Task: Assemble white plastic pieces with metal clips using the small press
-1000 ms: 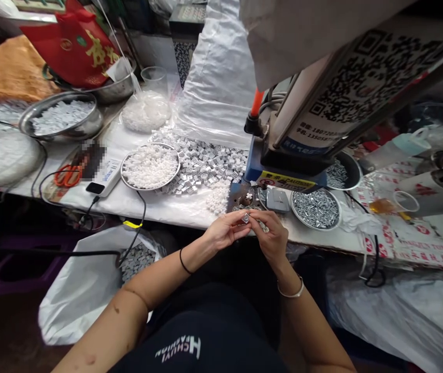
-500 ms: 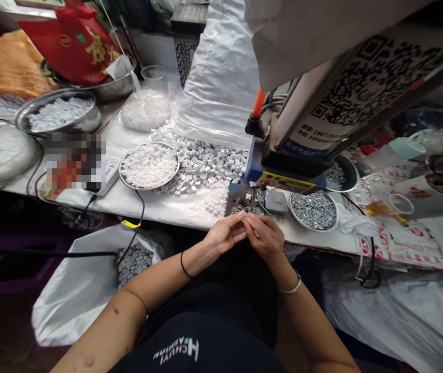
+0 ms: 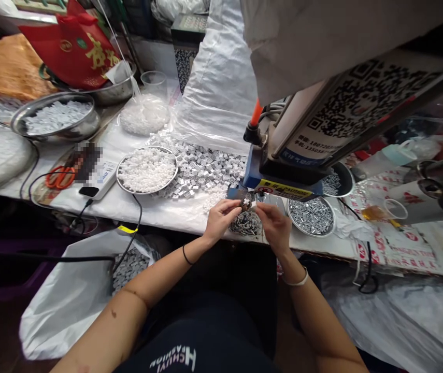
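Note:
My left hand (image 3: 220,220) is closed in a pinch at the left side of the press base, thumb and fingertips together. Whatever lies between those fingertips is too small to make out. Across from it, my right hand (image 3: 275,226) pinches a small white piece (image 3: 254,205) between thumb and fingers. A small white cross-shaped part (image 3: 246,201) sits on the base between the two hands. Just below, a pile of small dark metal pieces (image 3: 245,224) lies at the table edge. The blue press head (image 3: 283,178) with its yellow caution label hangs above.
A dish of white plastic parts (image 3: 147,170) stands left, beside loose silver square pieces (image 3: 209,168). Right of my hands are a bowl of metal screws (image 3: 310,216) and a dark bowl (image 3: 337,180). Orange-handled scissors (image 3: 60,177) lie far left. An open white sack (image 3: 66,300) hangs below.
My hands have moved apart; they were together over the metal pile. The left went up and left, the right moved to the right with the white piece now showing.

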